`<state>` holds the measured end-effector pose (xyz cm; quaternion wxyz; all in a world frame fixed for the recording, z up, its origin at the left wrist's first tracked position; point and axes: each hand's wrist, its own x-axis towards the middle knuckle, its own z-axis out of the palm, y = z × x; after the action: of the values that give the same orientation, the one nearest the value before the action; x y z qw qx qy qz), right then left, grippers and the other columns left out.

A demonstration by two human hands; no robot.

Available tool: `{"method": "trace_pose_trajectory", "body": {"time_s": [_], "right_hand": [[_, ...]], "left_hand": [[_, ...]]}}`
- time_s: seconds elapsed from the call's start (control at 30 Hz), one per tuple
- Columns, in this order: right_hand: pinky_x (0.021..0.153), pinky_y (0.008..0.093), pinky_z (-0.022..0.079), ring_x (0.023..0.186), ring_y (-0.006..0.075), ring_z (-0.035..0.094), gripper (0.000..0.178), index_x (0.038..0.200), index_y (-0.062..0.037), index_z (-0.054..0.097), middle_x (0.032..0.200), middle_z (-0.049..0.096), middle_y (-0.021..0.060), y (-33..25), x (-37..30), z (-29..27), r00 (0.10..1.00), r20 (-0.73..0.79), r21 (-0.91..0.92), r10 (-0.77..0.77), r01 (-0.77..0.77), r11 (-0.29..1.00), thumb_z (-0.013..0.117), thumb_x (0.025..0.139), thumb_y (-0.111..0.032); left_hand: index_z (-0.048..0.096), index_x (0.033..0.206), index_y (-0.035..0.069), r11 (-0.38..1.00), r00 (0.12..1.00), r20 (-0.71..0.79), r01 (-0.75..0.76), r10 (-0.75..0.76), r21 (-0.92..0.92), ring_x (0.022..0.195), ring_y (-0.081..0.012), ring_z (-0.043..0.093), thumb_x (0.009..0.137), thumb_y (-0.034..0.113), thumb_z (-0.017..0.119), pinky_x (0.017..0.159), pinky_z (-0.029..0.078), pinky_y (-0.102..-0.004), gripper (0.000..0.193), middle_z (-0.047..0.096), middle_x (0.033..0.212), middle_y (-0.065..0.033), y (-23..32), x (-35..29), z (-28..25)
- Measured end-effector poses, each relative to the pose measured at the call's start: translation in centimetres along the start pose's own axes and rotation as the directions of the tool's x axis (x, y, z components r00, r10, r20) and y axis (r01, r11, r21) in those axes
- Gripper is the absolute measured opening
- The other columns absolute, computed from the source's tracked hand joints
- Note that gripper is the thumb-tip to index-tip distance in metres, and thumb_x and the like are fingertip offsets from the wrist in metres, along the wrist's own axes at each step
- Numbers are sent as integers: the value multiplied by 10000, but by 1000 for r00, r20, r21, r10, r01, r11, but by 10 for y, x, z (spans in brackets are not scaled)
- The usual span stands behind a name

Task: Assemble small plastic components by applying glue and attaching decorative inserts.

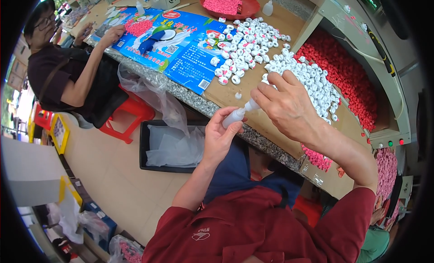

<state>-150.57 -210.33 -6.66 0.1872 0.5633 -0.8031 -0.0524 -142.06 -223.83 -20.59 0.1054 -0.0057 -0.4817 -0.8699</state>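
Observation:
My left hand (216, 138) is closed around a small translucent white squeeze bottle (233, 118), tilted in front of the worktable's edge. My right hand (289, 107) grips a second whitish bottle (252, 104), mostly hidden by the fingers. Its end meets the mouth of the left one. On the table just beyond them stands a small white nozzle cap (238, 95). Behind my right hand spreads a large pile of small white rounded pieces (294, 66), some with pink parts in them.
Red pieces (334, 68) fill a machine opening on the right. A red bowl (253, 7) of pink pieces and another squeeze bottle (267, 8) stand at the back. At left, a co-worker's hand (112, 35) rests over a blue printed sheet (181, 59). A black bin (143, 147) sits below.

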Motion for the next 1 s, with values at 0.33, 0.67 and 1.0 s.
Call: {"method": "trace_pose_trajectory", "body": {"time_s": [0.33, 0.67, 1.0], "right_hand": [[651, 308, 350, 780, 190, 484, 243, 835, -54, 550, 731, 498, 39, 5, -3, 2, 1000, 6, 20, 17, -17, 1000, 610, 599, -67], [655, 305, 347, 749, 178, 486, 195, 813, -57, 565, 696, 506, 32, 5, -5, 2, 999, 5, -26, 35, -35, 999, 597, 623, -86], [733, 312, 372, 820, 207, 549, 224, 879, -80, 646, 831, 629, 50, 21, -11, 15, 942, 213, 467, 258, -330, 821, 692, 670, -144]], "left_hand": [[471, 1116, 1, 1000, 1000, 4, -2, 2, 7, 915, -142, 567, 835, 26, 569, 691, 486, -237, 298, 556, 1008, -82, -1, 3, 2], [469, 1116, -4, 1000, 1000, 9, -16, 15, 17, 910, -139, 563, 835, 20, 565, 692, 480, -234, 297, 557, 1008, -88, -4, 6, 5], [462, 1122, -6, 997, 998, 18, -64, 65, -51, 931, -166, 571, 833, 11, 563, 706, 487, -250, 307, 560, 1009, -101, -3, 12, 7]]}}
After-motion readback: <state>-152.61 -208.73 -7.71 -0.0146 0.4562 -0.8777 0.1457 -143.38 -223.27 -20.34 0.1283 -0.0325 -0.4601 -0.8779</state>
